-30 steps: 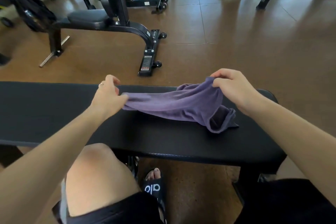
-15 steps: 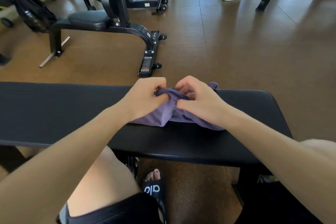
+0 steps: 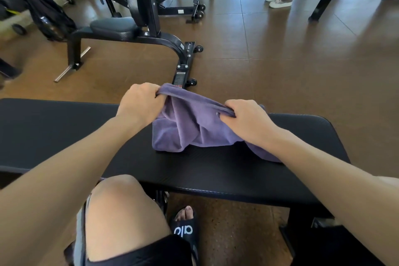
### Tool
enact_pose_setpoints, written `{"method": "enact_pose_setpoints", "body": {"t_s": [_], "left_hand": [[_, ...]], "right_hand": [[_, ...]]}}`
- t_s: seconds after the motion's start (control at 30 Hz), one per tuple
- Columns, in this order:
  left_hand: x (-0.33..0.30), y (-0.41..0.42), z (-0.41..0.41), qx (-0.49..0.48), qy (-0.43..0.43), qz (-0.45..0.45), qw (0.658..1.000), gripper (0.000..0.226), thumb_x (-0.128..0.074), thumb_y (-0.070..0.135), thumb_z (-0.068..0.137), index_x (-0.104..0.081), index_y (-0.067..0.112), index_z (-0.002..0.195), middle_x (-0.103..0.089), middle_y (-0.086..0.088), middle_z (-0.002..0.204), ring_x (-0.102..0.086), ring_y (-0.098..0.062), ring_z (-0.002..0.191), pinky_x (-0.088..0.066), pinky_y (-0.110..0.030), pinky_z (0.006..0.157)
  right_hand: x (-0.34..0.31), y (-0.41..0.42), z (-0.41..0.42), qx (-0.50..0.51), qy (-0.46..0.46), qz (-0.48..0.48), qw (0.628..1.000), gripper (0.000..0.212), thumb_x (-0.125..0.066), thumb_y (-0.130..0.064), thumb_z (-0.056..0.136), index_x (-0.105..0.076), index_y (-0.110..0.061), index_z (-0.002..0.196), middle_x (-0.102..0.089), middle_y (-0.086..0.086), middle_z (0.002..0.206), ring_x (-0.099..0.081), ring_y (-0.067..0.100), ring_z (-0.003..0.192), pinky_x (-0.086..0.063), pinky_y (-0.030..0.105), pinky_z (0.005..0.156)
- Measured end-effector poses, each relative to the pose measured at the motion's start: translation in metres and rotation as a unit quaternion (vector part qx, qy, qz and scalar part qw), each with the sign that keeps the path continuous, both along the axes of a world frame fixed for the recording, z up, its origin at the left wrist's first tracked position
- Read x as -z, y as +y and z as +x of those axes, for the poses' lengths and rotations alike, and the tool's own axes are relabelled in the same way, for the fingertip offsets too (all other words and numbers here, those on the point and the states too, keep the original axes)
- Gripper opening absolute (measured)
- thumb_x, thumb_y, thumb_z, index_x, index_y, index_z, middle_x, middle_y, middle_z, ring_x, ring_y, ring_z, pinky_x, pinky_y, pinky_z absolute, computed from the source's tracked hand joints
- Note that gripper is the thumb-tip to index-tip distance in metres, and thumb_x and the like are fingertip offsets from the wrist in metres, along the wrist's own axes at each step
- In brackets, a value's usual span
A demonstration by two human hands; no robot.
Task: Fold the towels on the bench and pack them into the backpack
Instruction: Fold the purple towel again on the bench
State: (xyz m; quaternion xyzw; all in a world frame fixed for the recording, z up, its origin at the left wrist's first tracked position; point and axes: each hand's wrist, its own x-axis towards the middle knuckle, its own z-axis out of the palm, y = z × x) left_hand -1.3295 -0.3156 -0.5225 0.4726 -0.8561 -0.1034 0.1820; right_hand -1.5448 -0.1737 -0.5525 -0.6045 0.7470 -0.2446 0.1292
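A: While the purple towel (image 3: 190, 127) hung half-lifted over the black surface (image 3: 54, 127), where exactly did each hand sit?

B: The left hand (image 3: 140, 103) clamped one bunched end at about ten o'clock from the towel's middle. The right hand (image 3: 248, 119) clamped the other end at about three o'clock. The hands were apart, with a taut edge stretched between them.

A: So the long axis ran which way?

B: Roughly ten to four, slanting down toward the right. The left end was higher and farther from the person. The rest of the cloth sagged onto the surface below the hands, and a tail ran under the right forearm.

A: Which hand was nearer for the next fold?

B: I judged them about equal, since each already held an end. The fold looked to depend on bringing those two ends together along that axis.

A: And the backpack?

B: A dark bag (image 3: 49, 19) leaned by the rack at ten o'clock, far off. I couldn't tell whether it was the one.
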Motion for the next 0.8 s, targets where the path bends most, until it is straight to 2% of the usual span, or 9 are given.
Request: {"method": "enact_pose_setpoints", "body": {"t_s": [0.1,0.2,0.27,0.33,0.43,0.53,0.6,0.7,0.8], "left_hand": [[-0.003,0.0,-0.007,-0.059,-0.002,0.124,0.991,0.043,-0.037,0.019,0.099,-0.065,-0.003,0.075,-0.07,-0.016,0.072,-0.063,-0.036,0.075,-0.051,-0.041,0.068],[0.002,-0.001,-0.005,-0.06,0.033,0.181,0.981,0.04,-0.037,0.017,0.099,-0.067,-0.005,0.083,-0.074,-0.02,0.084,-0.068,-0.037,0.087,-0.054,-0.046,0.086],[0.009,-0.002,0.0,-0.058,0.014,0.18,0.982,0.038,-0.038,0.016,0.099,-0.067,-0.002,0.083,-0.073,-0.018,0.086,-0.067,-0.036,0.087,-0.053,-0.043,0.081],[0.016,-0.006,0.007,-0.06,-0.015,0.163,0.985,0.034,-0.038,0.013,0.095,-0.067,0.004,0.08,-0.073,-0.013,0.086,-0.065,-0.033,0.085,-0.053,-0.041,0.076],[0.022,-0.017,0.015,-0.083,-0.034,0.137,0.987,0.028,-0.038,0.014,0.093,-0.062,0.012,0.078,-0.072,-0.012,0.087,-0.064,-0.033,0.08,-0.05,-0.038,0.068],[0.005,-0.032,0.004,-0.107,-0.025,0.085,0.99,0.028,-0.036,0.022,0.093,-0.06,0.012,0.083,-0.07,-0.016,0.093,-0.062,-0.038,0.081,-0.045,-0.037,0.067],[-0.02,-0.043,-0.01,-0.124,0.028,0.034,0.991,0.032,-0.036,0.022,0.092,-0.064,0.009,0.097,-0.071,-0.022,0.103,-0.064,-0.042,0.091,-0.048,-0.04,0.074],[-0.069,-0.056,-0.025,-0.153,0.175,-0.041,0.972,0.033,-0.036,0.007,0.096,-0.058,0.002,0.12,-0.066,-0.024,0.119,-0.062,-0.04,0.11,-0.048,-0.041,0.09],[-0.1,-0.057,-0.021,-0.164,0.279,-0.114,0.939,0.032,-0.032,0.003,0.092,-0.054,0.002,0.115,-0.063,-0.02,0.122,-0.058,-0.034,0.109,-0.042,-0.036,0.088]], "right_hand": [[-0.008,-0.004,0.008,-0.034,-0.017,0.012,0.999,0.034,-0.052,-0.028,0.095,-0.042,-0.023,0.063,-0.05,-0.006,0.059,-0.048,0.014,0.058,-0.04,0.036,0.061],[-0.01,0.0,0.013,-0.11,-0.014,0.085,0.99,0.031,-0.05,-0.032,0.099,-0.054,-0.019,0.071,-0.054,-0.008,0.057,-0.051,0.005,0.05,-0.04,0.019,0.056],[-0.003,0.0,0.011,-0.124,0.018,0.101,0.987,0.03,-0.049,-0.032,0.099,-0.062,-0.012,0.081,-0.062,-0.003,0.07,-0.058,0.01,0.063,-0.041,0.023,0.062],[0.006,-0.002,0.0,-0.104,0.045,0.098,0.989,0.028,-0.049,-0.031,0.099,-0.059,-0.012,0.081,-0.063,-0.001,0.079,-0.057,0.019,0.073,-0.04,0.033,0.068],[0.009,-0.006,-0.026,-0.021,0.084,0.092,0.992,0.031,-0.049,-0.029,0.098,-0.04,-0.024,0.068,-0.054,-0.002,0.078,-0.056,0.027,0.079,-0.036,0.033,0.068],[-0.007,-0.017,-0.051,0.076,0.148,0.028,0.986,0.02,-0.049,-0.027,0.096,-0.048,-0.017,0.078,-0.061,0.016,0.09,-0.062,0.041,0.088,-0.036,0.036,0.067],[-0.03,-0.027,-0.061,0.126,0.211,-0.043,0.968,0.015,-0.05,-0.027,0.097,-0.056,-0.013,0.097,-0.064,0.023,0.098,-0.062,0.046,0.091,-0.041,0.041,0.068],[-0.077,-0.038,-0.072,0.187,0.261,-0.133,0.938,0.019,-0.046,-0.024,0.097,-0.055,-0.012,0.109,-0.064,0.026,0.101,-0.062,0.048,0.094,-0.043,0.045,0.071],[-0.109,-0.035,-0.083,0.214,0.259,-0.202,0.92,0.022,-0.042,-0.02,0.094,-0.056,-0.012,0.11,-0.065,0.023,0.101,-0.06,0.045,0.094,-0.035,0.042,0.067]]}}
